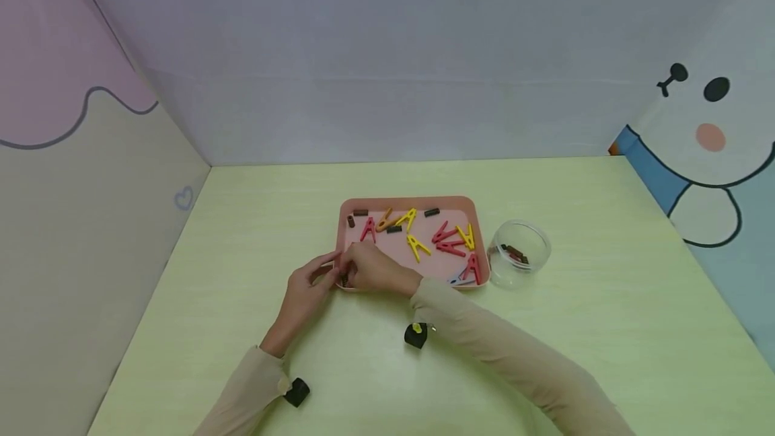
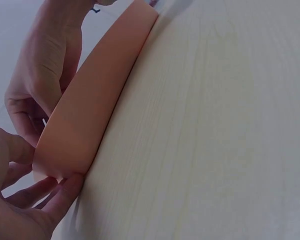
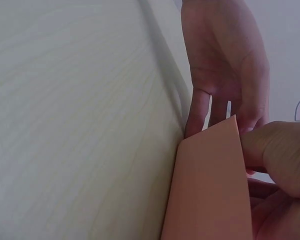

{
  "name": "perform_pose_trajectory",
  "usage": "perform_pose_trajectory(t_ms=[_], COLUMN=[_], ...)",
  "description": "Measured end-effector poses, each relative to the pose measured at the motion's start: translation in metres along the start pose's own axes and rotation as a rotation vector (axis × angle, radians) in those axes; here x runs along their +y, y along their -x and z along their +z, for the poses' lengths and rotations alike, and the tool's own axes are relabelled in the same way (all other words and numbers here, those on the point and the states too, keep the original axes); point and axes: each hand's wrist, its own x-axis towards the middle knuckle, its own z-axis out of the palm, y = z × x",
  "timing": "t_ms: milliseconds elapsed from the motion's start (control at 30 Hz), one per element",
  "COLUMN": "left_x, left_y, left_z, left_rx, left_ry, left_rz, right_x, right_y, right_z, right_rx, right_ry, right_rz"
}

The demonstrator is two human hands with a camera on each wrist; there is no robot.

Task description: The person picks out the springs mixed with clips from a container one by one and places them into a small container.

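A shallow pink tray (image 1: 402, 203) lies on the table, with A-shaped plastic clips in red (image 1: 368, 229), yellow (image 1: 418, 246), orange (image 1: 384, 221) and pale blue (image 1: 461, 280). Small dark ridged cylinders (image 1: 432, 212) lie among them. My right hand (image 1: 377, 268) reaches into the near left corner, fingers bent down beside another dark piece (image 1: 345, 280). Whether it grips anything is hidden behind the fingers and the tray wall (image 2: 85, 105). Mostly straight fingers of my left hand (image 1: 307, 296) touch the outside of that same corner, also seen in the right wrist view.
A clear round container (image 1: 511, 278) stands against the right side of the tray, with several dark brown pieces (image 1: 514, 254) inside. Pale wood-grain table (image 1: 605, 274) surrounds both, and printed cloth walls (image 1: 399, 113) rise at the back and sides.
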Motion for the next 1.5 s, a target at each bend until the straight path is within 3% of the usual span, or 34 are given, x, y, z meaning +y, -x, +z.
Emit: perform_pose_trajectory(t_ms=[467,900,1500], left_x=[0.001,0.000,0.002], left_y=[0.000,0.000,-0.001], left_z=[0.002,0.002,0.000], left_rx=[0.010,0.002,0.010], left_ry=[-0.020,0.003,-0.010], left_rz=[0.000,-0.026,-0.043], right_x=[0.002,0.006,0.007], right_y=[-0.001,0.010,0.030], right_z=[0.000,-0.011,-0.035], right_rx=[-0.029,0.002,-0.002], right_ry=[-0.004,-0.035,-0.110], right_rz=[0.012,-0.072,0.045])
